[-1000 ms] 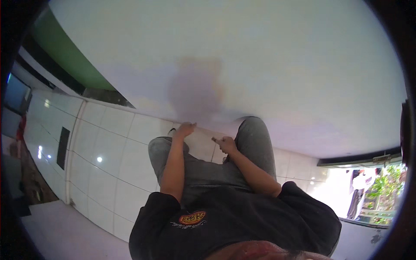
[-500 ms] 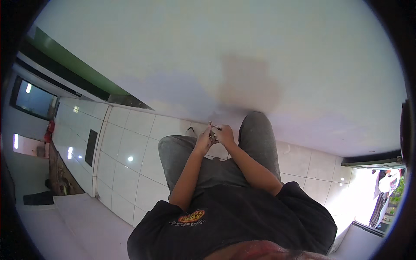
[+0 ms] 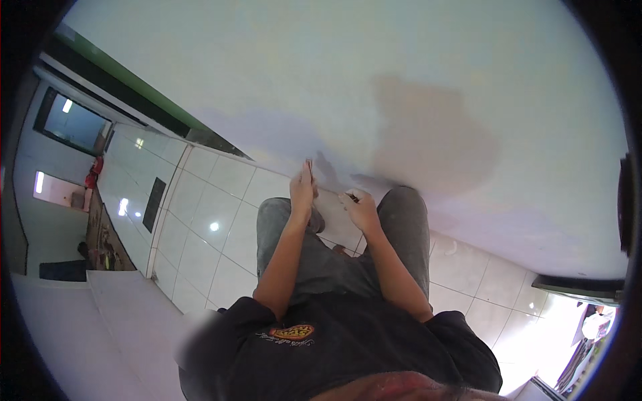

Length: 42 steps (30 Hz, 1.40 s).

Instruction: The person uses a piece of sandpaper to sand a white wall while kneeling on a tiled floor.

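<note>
In front of my knees, my two hands are apart. My left hand (image 3: pixel 303 194) is closed on a thin, brownish, edge-on piece (image 3: pixel 309 167) that sticks up past the fingers; its kind is too small to make out. To the right, my right hand (image 3: pixel 362 212) has its fingers curled round a small dark object (image 3: pixel 354 197), mostly hidden by the fingers. Both hands hover over the gap between my legs, close to the pale wall (image 3: pixel 267 87).
My grey trouser legs (image 3: pixel 404 227) flank the hands, with white floor tiles (image 3: pixel 231 234) below. A green and black trim (image 3: pixel 147 107) runs along the wall at left. A bench-like pale surface (image 3: pixel 134 307) lies at lower left; bright daylight enters at lower right.
My hands were together at the piece; now they have separated, the left moving up and left with the thin piece, the right slightly right. The view has shifted a little.
</note>
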{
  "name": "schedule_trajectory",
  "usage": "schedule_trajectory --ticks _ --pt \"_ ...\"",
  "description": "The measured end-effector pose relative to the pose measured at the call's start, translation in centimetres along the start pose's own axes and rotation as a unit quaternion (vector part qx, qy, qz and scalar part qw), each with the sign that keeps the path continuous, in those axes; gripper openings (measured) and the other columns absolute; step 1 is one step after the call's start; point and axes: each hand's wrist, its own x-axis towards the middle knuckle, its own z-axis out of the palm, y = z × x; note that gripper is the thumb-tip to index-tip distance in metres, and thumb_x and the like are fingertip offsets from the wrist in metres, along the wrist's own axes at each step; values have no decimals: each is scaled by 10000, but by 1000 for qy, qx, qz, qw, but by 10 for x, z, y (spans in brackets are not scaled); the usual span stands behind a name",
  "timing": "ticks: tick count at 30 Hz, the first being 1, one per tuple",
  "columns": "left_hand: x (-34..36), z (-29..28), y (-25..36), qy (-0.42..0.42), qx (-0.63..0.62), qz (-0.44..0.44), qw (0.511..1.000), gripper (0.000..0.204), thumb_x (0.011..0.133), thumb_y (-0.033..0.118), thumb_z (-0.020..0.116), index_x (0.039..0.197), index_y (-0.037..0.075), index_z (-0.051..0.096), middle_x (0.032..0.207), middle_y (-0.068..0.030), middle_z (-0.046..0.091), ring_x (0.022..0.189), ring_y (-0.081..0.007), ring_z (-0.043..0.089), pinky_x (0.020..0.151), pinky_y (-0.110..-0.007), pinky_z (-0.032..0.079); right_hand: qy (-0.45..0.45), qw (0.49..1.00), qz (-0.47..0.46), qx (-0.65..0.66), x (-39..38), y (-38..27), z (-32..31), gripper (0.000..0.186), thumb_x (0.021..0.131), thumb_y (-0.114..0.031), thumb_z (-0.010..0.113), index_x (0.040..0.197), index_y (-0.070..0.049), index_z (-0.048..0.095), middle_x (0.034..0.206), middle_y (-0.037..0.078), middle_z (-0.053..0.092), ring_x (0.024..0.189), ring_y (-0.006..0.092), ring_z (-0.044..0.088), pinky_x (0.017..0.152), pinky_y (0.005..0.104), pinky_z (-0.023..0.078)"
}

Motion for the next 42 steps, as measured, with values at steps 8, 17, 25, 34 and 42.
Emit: schedule_trajectory --ticks 8,17,25,34,42 --pt "57 43 41 56 86 252 962 488 1060 383 502 677 81 493 587 36 424 492 -65 381 455 -255 293 -15 999 -1 -36 -6 -7 3 293 914 -271 680 950 18 705 786 143 684 719 220 634 690 363 494" --pt "28 34 31 59 30 124 990 493 1058 356 511 659 66 487 587 36 417 546 -65 356 496 -249 281 -24 995 -39 -89 -9 -22 -5 336 902 -305 683 918 30 693 794 202 676 699 315 641 691 412 494" --pt "74 39 25 136 187 332 914 541 1056 335 513 635 -1 455 573 -39 402 538 -150 369 545 -390 351 -68 994 -49 -76 -18 -27 6 348 891 -322 676 895 26 684 791 233 660 734 376 653 702 429 496" --pt "38 33 44 98 110 240 959 563 1055 386 512 593 74 433 561 31 400 540 -86 371 507 -294 314 -79 983 -34 -161 -15 -25 -8 330 897 -324 667 934 0 717 894 221 703 866 401 672 791 465 511" --pt "80 23 -6 97 256 238 932 570 1054 377 505 645 -17 461 548 -61 362 537 -146 357 535 -376 337 -101 982 -50 -153 -14 -12 10 341 897 -344 655 948 -13 718 897 223 701 883 420 664 814 501 500"
